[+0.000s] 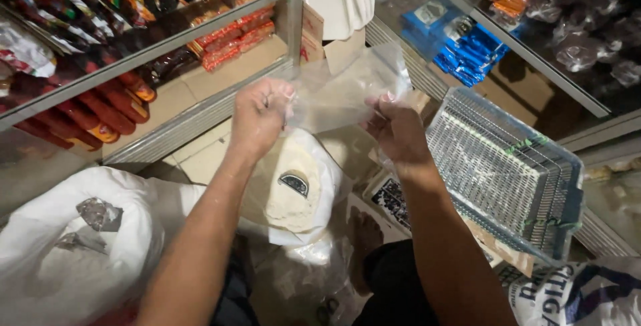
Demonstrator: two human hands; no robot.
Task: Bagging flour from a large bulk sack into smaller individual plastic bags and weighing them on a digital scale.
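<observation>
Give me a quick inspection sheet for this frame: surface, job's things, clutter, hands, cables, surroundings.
Surface: tiled floor, mostly covered.
Job's things: clear thin plastic bag held up by both hands; open white sack of pale flat round pieces below, dark scoop on top.
Clutter: big white sack, grey wire rack stack.
Hands: left hand and right hand pinch the bag's edges.
Cables: nothing seen.
Surroundings: glass shelves of packaged goods.

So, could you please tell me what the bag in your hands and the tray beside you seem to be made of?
The bag looks like thin clear plastic film: glossy, wrinkled, shelves visible through it. The tray appears to be grey metal wire mesh, judging by its fine grid, though coated plastic is possible.
</observation>
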